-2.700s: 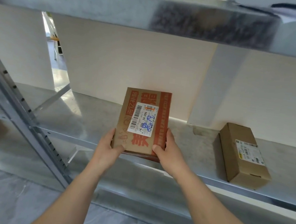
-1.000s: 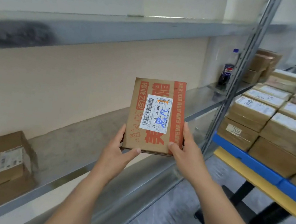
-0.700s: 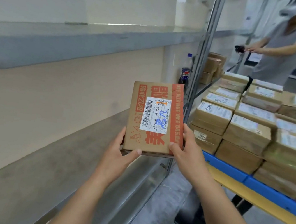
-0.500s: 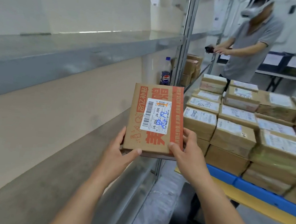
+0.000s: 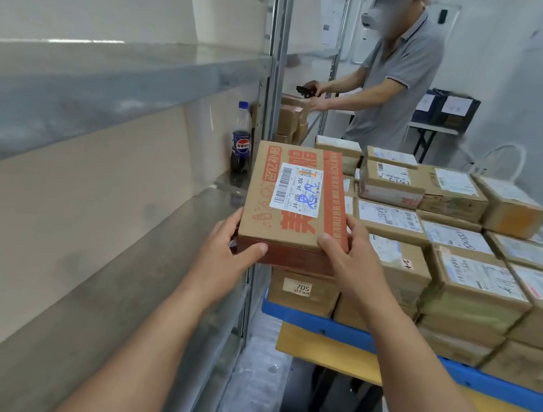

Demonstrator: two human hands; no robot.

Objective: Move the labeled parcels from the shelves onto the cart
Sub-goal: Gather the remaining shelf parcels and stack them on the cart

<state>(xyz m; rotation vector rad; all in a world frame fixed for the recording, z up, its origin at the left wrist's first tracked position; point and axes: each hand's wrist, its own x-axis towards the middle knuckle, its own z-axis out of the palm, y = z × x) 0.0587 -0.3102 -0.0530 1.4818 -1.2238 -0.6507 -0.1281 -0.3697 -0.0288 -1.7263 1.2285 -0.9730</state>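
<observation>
I am looking along grey metal shelves (image 5: 114, 74) on my left in a white-walled room, with the cart (image 5: 313, 323) on my right. I am seeing one parcel (image 5: 297, 209), held in the air above the cart's near left corner. My left hand (image 5: 222, 256) is gripping its left edge and my right hand (image 5: 350, 263) its right corner, fingers curled round it. One bottle (image 5: 240, 148) is standing on the shelf, and one person (image 5: 398, 81) is working behind. Boxes (image 5: 475, 284) are filling the cart, too many to count surely. Compared with half a second ago, the parcel is sitting nearer the cart.
</observation>
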